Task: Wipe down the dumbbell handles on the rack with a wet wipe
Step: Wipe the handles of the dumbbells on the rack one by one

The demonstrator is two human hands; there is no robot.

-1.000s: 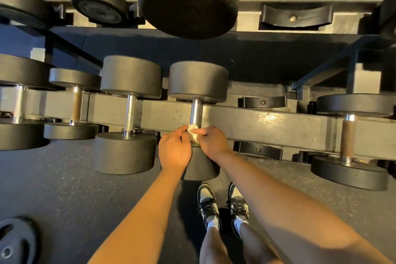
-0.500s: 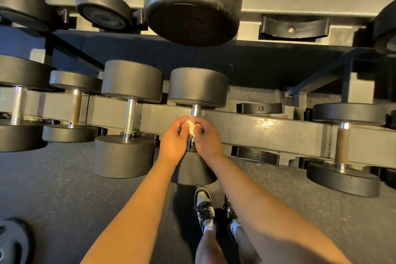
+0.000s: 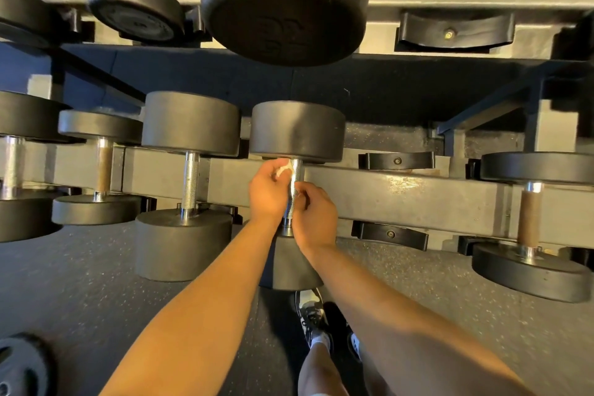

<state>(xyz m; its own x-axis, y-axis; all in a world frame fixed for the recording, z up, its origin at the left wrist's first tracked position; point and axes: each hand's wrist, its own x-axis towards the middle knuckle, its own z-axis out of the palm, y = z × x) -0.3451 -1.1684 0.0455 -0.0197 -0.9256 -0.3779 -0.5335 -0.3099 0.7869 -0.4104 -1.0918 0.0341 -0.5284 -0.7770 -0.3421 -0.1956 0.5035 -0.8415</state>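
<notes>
A black dumbbell (image 3: 297, 132) lies across the lower rack rail (image 3: 401, 199), its chrome handle (image 3: 294, 190) running toward me. My left hand (image 3: 268, 193) is at the far end of the handle, fingers pinched on a small white wet wipe (image 3: 284, 169) pressed against the metal. My right hand (image 3: 313, 219) sits on the near right side of the same handle, fingers curled around it and touching a bit of the wipe. The near head of this dumbbell (image 3: 292, 264) is partly hidden under my wrists.
More dumbbells sit left (image 3: 189, 183) and far right (image 3: 530, 219) on the rail. Two bare black cradles (image 3: 398, 161) lie to the right. A large dumbbell head (image 3: 286, 6) hangs from the upper tier. My feet (image 3: 316, 315) stand on speckled floor; a weight plate (image 3: 19, 366) lies bottom left.
Both hands slid up the handle from its near end toward the far head. The left hand now leads with the wipe and the hands have spread apart along the handle.
</notes>
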